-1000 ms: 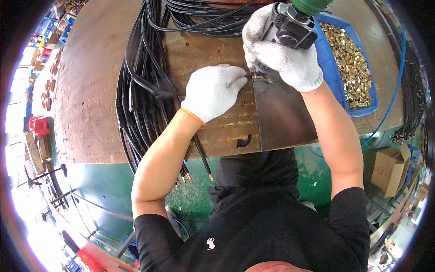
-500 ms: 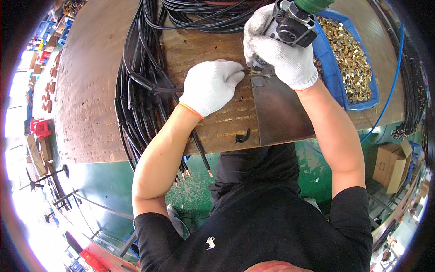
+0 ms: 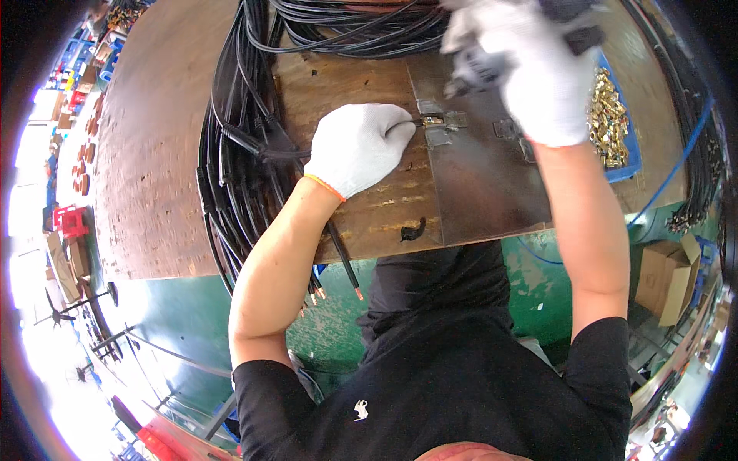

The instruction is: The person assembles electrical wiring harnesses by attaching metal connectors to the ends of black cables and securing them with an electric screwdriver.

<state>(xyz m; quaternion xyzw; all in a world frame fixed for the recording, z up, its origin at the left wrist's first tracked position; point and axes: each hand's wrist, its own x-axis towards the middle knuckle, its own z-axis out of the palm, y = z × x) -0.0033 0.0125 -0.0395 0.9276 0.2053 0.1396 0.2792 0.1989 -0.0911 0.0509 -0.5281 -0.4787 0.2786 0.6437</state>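
My left hand (image 3: 360, 150), in a white knit glove, is closed in a pinch on a black cable (image 3: 287, 154) that runs in from the left. At the cable's tip, just past my thumb, a small brass-coloured fitting (image 3: 433, 121) lies among metal pieces at the edge of a dark metal plate (image 3: 484, 184). My gloved right hand (image 3: 550, 88) is raised at the upper right, wrapped round a grey and black power tool (image 3: 478, 71). Motion blurs both hand and tool, and the tool's nose is apart from the fitting.
Bundled black cables (image 3: 246, 146) hang over the table's (image 3: 161, 138) front edge, with stripped copper ends. More coils (image 3: 346, 34) lie at the back. A blue bin (image 3: 632, 157) of brass parts stands right, near a blue hose (image 3: 684, 138). A cardboard box (image 3: 659, 276) is below.
My right hand has lifted the power tool away from the brass fitting, up and to the right, uncovering the fitting and plate. My left hand has stayed almost still on the cable.
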